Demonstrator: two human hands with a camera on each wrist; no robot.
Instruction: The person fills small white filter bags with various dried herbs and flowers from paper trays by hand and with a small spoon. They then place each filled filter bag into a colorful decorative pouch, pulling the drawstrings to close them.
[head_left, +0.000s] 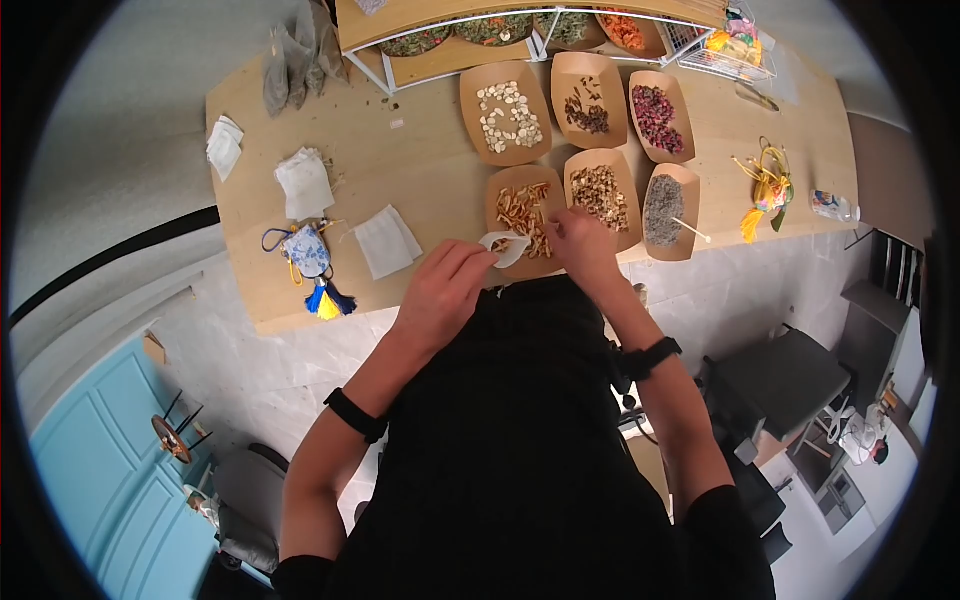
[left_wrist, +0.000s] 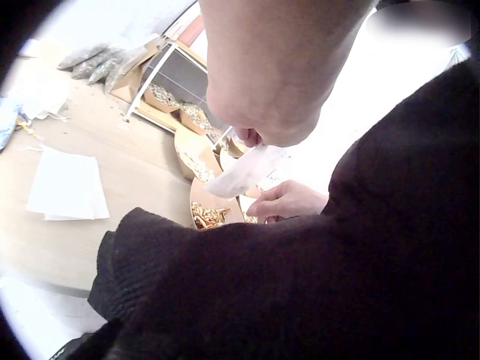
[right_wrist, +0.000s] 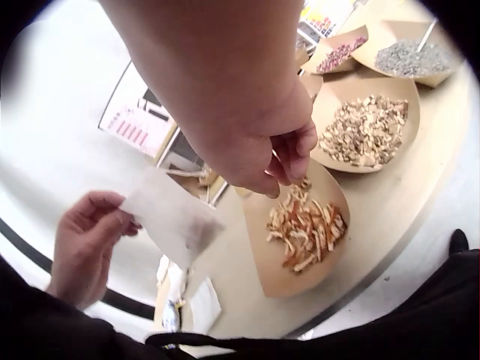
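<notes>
My left hand [head_left: 447, 290] pinches a white, see-through pouch [head_left: 507, 250] over the near-left paper tray. In the right wrist view the pouch [right_wrist: 174, 217] hangs from the left hand [right_wrist: 88, 244], with something darker showing in its lower end. My right hand [head_left: 586, 246] is above the right side of that tray, which holds orange-white dried strips [right_wrist: 306, 229]. The right fingers [right_wrist: 289, 161] are curled with thumb and fingertips close together; whether a piece is between them I cannot tell. The tray of chopped tan pieces [right_wrist: 365, 131] lies beside it.
Other paper trays hold white slices [head_left: 510, 115], brown bits [head_left: 587, 106], dark red buds [head_left: 657, 120] and grey material with a stick [head_left: 664, 212]. White pouches [head_left: 387, 242] and a tasselled blue-white sachet [head_left: 308, 253] lie left. A yellow tasselled sachet [head_left: 770, 190] lies right; a shelf [head_left: 450, 66] stands behind.
</notes>
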